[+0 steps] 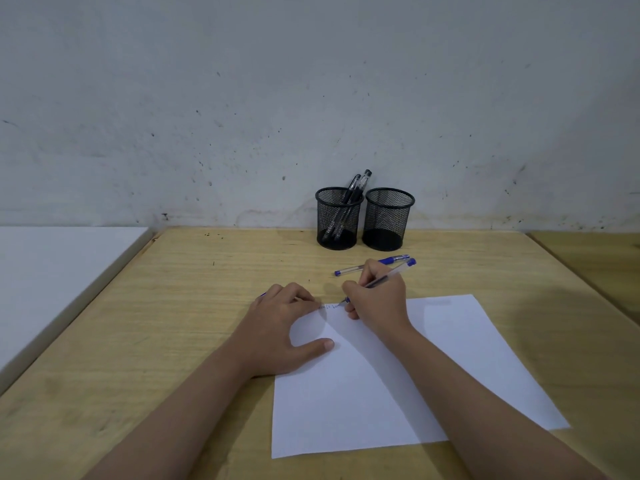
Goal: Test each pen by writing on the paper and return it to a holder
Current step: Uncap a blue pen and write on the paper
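A white sheet of paper [398, 386] lies on the wooden desk [173, 323]. My right hand [377, 299] grips a blue pen [398, 271], its tip touching the paper's top left corner beside a short line of faint writing [329, 306]. My left hand [284, 323] rests flat on the paper's left edge, thumb spread; a bit of blue shows behind its knuckles. A second blue pen [349, 270] lies on the desk just beyond my right hand. Two black mesh holders stand at the wall: the left holder [337, 220] has black pens [356, 188] in it, the right holder [388, 220] looks empty.
A grey, speckled wall [311, 98] rises right behind the holders. A white surface [52, 271] adjoins the desk on the left, and another wooden surface [606, 258] lies to the right across a gap.
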The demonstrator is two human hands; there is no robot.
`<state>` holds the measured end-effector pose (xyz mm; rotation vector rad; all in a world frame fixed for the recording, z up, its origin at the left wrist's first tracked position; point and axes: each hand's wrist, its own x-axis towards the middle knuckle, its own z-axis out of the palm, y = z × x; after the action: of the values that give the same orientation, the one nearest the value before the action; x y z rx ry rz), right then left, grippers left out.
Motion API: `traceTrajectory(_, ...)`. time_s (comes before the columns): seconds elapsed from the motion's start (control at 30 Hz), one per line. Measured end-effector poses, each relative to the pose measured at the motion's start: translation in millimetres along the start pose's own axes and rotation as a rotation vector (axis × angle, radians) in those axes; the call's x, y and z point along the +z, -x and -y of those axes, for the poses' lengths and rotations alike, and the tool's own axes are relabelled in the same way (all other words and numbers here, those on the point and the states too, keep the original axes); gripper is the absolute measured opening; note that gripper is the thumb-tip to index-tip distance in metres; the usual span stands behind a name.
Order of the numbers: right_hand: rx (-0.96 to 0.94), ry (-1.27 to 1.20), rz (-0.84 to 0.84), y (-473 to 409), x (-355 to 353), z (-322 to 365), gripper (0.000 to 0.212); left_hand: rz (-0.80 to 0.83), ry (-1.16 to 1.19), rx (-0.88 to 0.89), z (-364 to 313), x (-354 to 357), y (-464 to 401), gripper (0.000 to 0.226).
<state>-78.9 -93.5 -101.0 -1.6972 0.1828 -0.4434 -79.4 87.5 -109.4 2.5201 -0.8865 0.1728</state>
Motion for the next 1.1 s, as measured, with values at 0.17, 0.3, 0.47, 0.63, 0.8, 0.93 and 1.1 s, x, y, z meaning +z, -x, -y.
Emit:
traceTrajectory(0.17, -0.015, 0.014, -0.020, 0.3, -0.1, -0.4, 0.033, -0.007, 0.005, 0.002, 0.1, -0.3, 0.9, 0.068)
traceTrajectory(0.3, 0.004, 0.014, -0.019, 1.3, -1.7, 0.9, 0.033, -0.012, -0.001, 0.005, 0.0, 0.3, 0.7, 0.068)
traceTrajectory(0.47, 0.028, 0.016, -0.035, 0.7, -1.2, 1.7, 0.032, -0.028, 0.000, 0.013, 1.1, 1.9, 0.4, 0.068)
traceTrajectory(0.63, 0.059, 0.010, -0.060, -0.1, -1.2, 1.0, 0.034, -0.073, -0.013, 0.039, 1.8, 2.5, 1.0, 0.063)
traceTrajectory(0.8, 0.134, -0.118, -0.107, -2.1, -4.5, 3.5, 0.027, -0.409, -0.118, -0.144, 6.3, -0.2, -2.4, 0.045)
traceTrajectory(0.93, 0.141, -0.262, -0.124, -4.9, -4.3, 5.6, 0.034, -0.414, -0.123, -0.444, 15.2, -3.3, -2.8, 0.037)
traceTrajectory(1.1, 0.097, -0.323, 0.025, 1.8, -5.7, 12.2, 0.032, -0.403, -0.085, -0.544, 12.6, -5.0, -2.8, 0.013)
